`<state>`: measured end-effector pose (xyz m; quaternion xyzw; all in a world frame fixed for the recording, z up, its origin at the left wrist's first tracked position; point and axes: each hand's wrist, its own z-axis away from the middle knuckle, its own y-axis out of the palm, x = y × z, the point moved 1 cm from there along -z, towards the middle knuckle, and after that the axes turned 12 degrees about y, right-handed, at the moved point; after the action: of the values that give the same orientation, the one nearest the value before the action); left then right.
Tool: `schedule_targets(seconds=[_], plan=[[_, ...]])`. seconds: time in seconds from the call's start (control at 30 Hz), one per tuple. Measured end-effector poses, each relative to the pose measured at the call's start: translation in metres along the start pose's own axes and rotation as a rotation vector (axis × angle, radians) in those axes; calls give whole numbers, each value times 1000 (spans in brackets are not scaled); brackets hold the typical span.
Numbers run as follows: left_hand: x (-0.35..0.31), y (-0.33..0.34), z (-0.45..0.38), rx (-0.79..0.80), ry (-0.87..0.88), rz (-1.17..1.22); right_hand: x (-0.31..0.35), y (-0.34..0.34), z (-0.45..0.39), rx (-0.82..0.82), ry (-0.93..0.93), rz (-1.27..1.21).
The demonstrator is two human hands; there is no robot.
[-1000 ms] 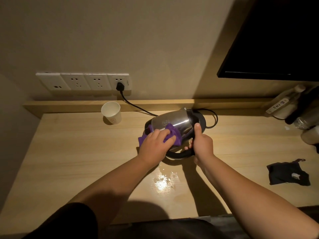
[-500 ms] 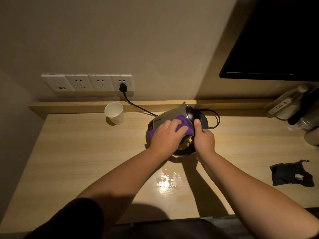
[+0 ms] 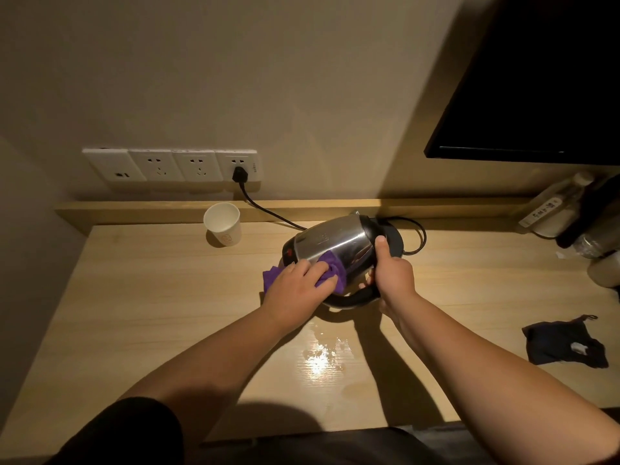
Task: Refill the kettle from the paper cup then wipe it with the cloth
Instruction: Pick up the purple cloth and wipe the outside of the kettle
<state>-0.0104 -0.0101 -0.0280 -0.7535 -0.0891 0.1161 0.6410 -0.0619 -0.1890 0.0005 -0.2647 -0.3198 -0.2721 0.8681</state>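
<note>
Kettle [image 3: 335, 245] tipped on side over surface [image 3: 151, 297], steel flank turned up for wiping. Right grip [image 3: 391, 273] clamped on handle, thumb along body, steadying tilt. Left grip [image 3: 298, 283] presses purple cloth [image 3: 330, 263] flat against flank. Paper cup [image 3: 223, 224] parked upright, well beyond left grip, likely emptied.

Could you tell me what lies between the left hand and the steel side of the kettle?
In the head view, the purple cloth lies bunched between the left hand and the kettle, pressed against its steel side.
</note>
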Motion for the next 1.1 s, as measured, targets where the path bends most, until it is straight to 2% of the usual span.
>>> schedule_targets(seconds=[0.13,0.23,0.33,0.43,0.5,0.67,0.83,0.97,1.1], plan=[[10,12,31,73,-167,70,4,-1,0,19,-28,-20],[17,12,42,-66,-381,248,4,-4,-4,19,-28,-42],[32,2,39,-242,-684,477,-4,-9,-9,21,-24,-75],[60,-8,26,-330,-904,610,-12,-12,-13,13,-1,-115],[79,-12,13,-315,-906,640,-14,-13,-15,14,4,-110],[111,-10,-28,-177,-758,677,-15,-16,-17,10,-50,-62],[113,4,-57,-53,-657,747,-18,-19,-22,11,-35,-76],[107,13,-62,-87,-711,792,-19,-17,-25,-27,-50,-81],[102,21,-53,-180,-723,735,-17,-15,-24,-68,-89,-70]])
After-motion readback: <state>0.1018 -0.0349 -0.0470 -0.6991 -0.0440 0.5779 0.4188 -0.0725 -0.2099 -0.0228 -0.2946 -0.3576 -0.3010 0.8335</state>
